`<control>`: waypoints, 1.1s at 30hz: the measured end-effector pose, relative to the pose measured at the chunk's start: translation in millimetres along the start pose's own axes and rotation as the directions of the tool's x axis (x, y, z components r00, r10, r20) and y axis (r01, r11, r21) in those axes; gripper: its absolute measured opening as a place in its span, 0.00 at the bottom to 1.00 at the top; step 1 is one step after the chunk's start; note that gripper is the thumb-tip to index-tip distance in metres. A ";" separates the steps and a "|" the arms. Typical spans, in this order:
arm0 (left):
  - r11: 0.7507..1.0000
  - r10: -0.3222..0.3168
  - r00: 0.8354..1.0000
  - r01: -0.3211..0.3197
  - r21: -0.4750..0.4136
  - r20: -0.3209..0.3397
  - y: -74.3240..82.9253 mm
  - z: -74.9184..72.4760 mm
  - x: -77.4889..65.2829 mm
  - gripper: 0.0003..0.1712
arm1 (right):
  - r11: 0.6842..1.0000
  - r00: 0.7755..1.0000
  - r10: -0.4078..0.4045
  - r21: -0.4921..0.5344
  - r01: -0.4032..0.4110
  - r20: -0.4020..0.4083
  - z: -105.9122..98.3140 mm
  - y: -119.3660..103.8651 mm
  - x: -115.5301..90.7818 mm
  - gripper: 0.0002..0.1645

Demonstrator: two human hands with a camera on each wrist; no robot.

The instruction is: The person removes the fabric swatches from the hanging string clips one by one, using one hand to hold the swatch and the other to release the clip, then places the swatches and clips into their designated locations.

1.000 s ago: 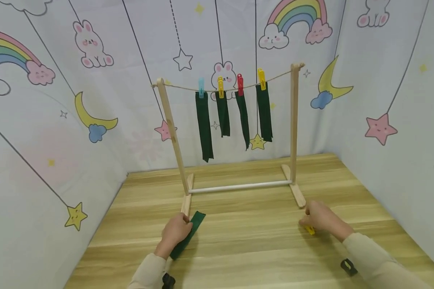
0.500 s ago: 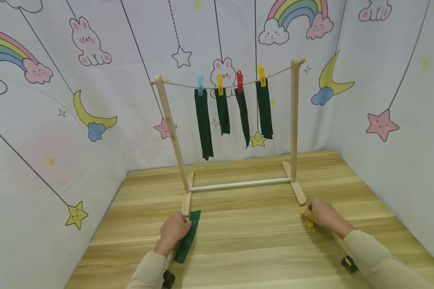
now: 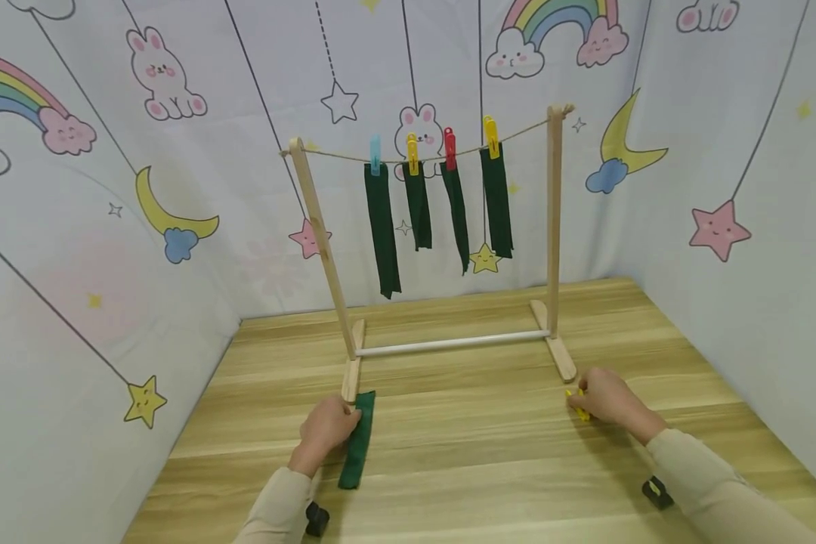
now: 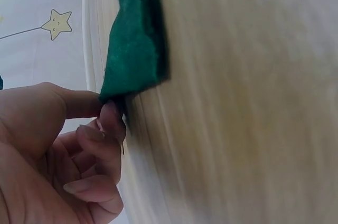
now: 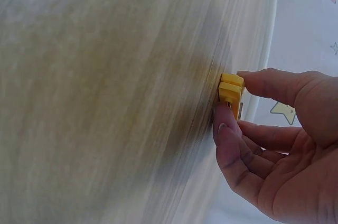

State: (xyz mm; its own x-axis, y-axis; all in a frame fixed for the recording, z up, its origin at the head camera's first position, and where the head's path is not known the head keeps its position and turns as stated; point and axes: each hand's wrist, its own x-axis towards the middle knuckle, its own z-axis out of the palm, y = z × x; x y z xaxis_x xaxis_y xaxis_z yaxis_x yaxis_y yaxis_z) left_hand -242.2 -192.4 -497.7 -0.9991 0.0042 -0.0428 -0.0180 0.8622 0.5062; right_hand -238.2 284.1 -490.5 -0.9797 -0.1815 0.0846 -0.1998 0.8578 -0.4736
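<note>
My left hand (image 3: pixel 326 428) pinches a dark green strip of cloth (image 3: pixel 359 446) by its edge, low over the table's left side. In the left wrist view the green cloth (image 4: pixel 134 44) hangs from the thumb and fingertip. Over at the right, my right hand (image 3: pixel 608 397) holds a yellow clothespin (image 3: pixel 578 406) between thumb and fingers, and the right wrist view shows this yellow clothespin (image 5: pixel 231 92) close over the wood. Beyond both hands stands a wooden rack with a string (image 3: pixel 340 156). Several green strips hang there from a light blue clothespin (image 3: pixel 375 155), a red clothespin (image 3: pixel 450 149) and yellow ones.
The rack's left post (image 3: pixel 323 249) and right post (image 3: pixel 554 227) stand on flat wooden feet, joined by a white rod (image 3: pixel 452 344) low over the table (image 3: pixel 476 453). White printed cloth walls (image 3: pixel 741 136) enclose the back and sides. Black wrist devices sit below both sleeves.
The green cloth in my left hand has swung from slanted to nearly upright in the head view. The yellow clothespin has turned and shows more in my right hand. The view has tilted slightly.
</note>
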 end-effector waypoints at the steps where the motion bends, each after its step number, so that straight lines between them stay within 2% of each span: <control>1: 1.000 0.001 1.000 -0.001 -0.002 -0.003 -0.5 0.2 0.2 0.29 | 1.000 1.000 0.000 0.000 0.000 0.000 0.1 0.1 0.2 0.24; 10: 0.999 -0.041 0.999 0.041 -0.003 0.015 -4.5 3.9 1.7 0.31 | 0.999 0.999 0.029 0.036 -0.030 0.033 0.8 -0.1 -1.1 0.24; 17: 0.999 -0.040 0.999 0.041 -0.026 0.037 -5.4 3.9 1.7 0.29 | 0.999 1.000 -0.001 0.043 0.001 0.004 -3.2 -0.5 0.2 0.29; 26: 0.999 -0.026 0.999 0.026 -0.020 0.029 -7.2 3.2 0.1 0.27 | 0.997 1.000 0.003 0.072 -0.004 0.013 -4.7 -0.6 -0.5 0.30; 31: 0.999 -0.029 0.999 0.029 -0.019 0.014 -5.2 -1.1 -1.7 0.28 | 0.997 0.998 0.069 0.038 -0.069 0.015 -13.2 -4.4 1.5 0.19; 33: 0.999 -0.030 1.000 0.030 -0.021 0.009 -4.4 -4.3 -1.2 0.29 | 0.996 0.996 0.084 0.028 -0.084 0.003 -19.0 -7.2 3.5 0.25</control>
State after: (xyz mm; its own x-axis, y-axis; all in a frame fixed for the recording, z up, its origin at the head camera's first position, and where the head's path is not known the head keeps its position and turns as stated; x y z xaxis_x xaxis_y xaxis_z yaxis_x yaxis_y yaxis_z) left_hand -241.1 -198.4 -496.2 -0.9977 -0.0171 -0.0652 -0.0487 0.8514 0.5223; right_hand -240.4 286.4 -470.2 -0.9930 -0.1103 0.0425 -0.1166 0.8563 -0.5032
